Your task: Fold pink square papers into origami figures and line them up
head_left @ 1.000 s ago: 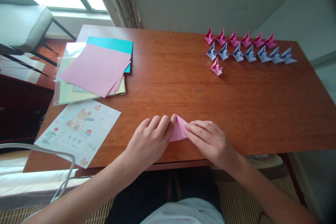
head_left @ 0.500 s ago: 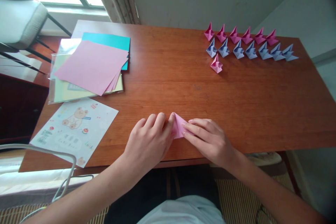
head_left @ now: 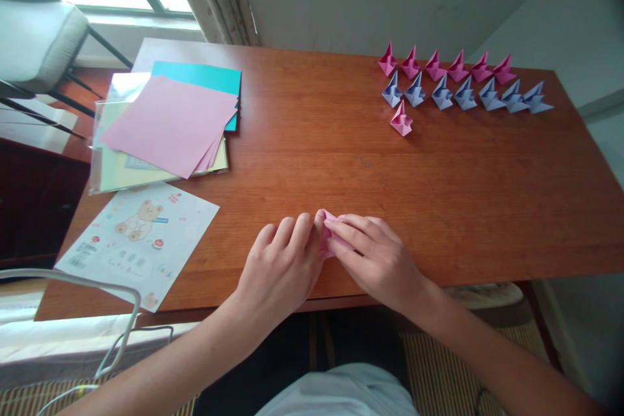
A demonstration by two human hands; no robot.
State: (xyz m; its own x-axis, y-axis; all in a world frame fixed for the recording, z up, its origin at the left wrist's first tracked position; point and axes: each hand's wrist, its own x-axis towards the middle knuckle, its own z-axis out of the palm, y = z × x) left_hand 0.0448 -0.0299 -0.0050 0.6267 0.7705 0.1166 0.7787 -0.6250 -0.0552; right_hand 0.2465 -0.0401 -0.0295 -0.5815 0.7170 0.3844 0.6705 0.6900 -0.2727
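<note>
Close to the table's front edge, a small folded piece of pink paper (head_left: 330,215) lies between my two hands, mostly covered by fingers. My left hand (head_left: 283,261) is closed, its fingers bent and the index fingertip pressing the paper's left side near the top corner. From the right, my right hand (head_left: 374,255) presses on the paper with its fingers close together, their tips near my left fingers. Both thumbs are hidden beneath the hands. How the covered part of the paper is folded cannot be made out.
Folded paper figures stand at the back right: a dark pink row (head_left: 458,67), a pale blue row (head_left: 465,93) and one lighter pink figure (head_left: 401,120). Pink sheets (head_left: 170,123) lie over turquoise sheets (head_left: 205,69) at left, above a bear-printed sheet (head_left: 141,240).
My right hand has slid left across the pink paper, close to my left fingers. Less of the paper shows now. My left hand has barely moved.
</note>
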